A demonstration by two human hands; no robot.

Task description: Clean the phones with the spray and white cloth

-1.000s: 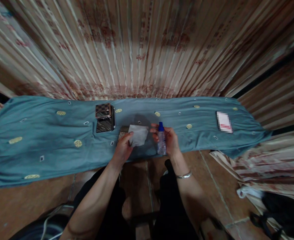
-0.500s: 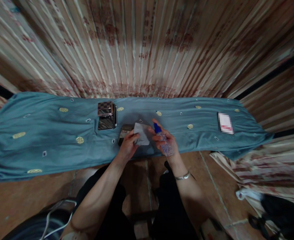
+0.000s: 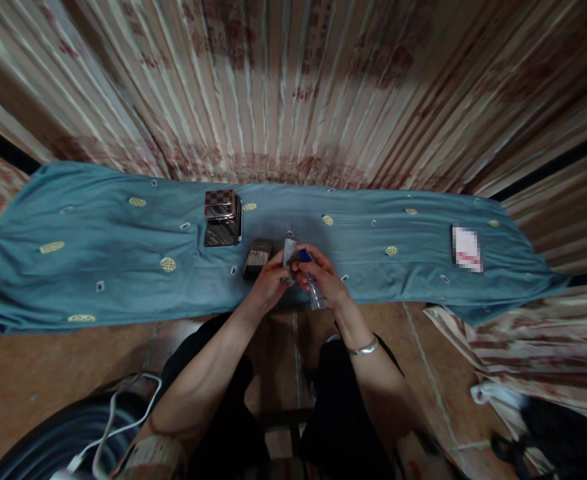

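My left hand (image 3: 272,279) is closed on a pale grey cloth (image 3: 289,252), folded small between the fingers. A clear spray bottle with a blue top (image 3: 316,293) is in my right hand (image 3: 326,273), its fingers wrapped round the upper part. Both hands meet above the front of the table, and the fingertips of the right are at the cloth. Just left of my left hand lies a dark phone (image 3: 258,257), partly covered by that hand. Further left sits a small checkered box (image 3: 220,203) on a stack of dark, shiny phones (image 3: 222,231).
A teal patterned cloth (image 3: 123,253) covers the long table. A white and red packet (image 3: 467,249) lies towards its right end. Pleated curtains (image 3: 273,100) hang behind. Below left are a black coiled round object (image 3: 38,433) and a white cable (image 3: 108,427).
My hands have come together, and the grey cloth, spread out before, is now bunched up. The spray bottle has moved left to the cloth. The whole view has shifted slightly.
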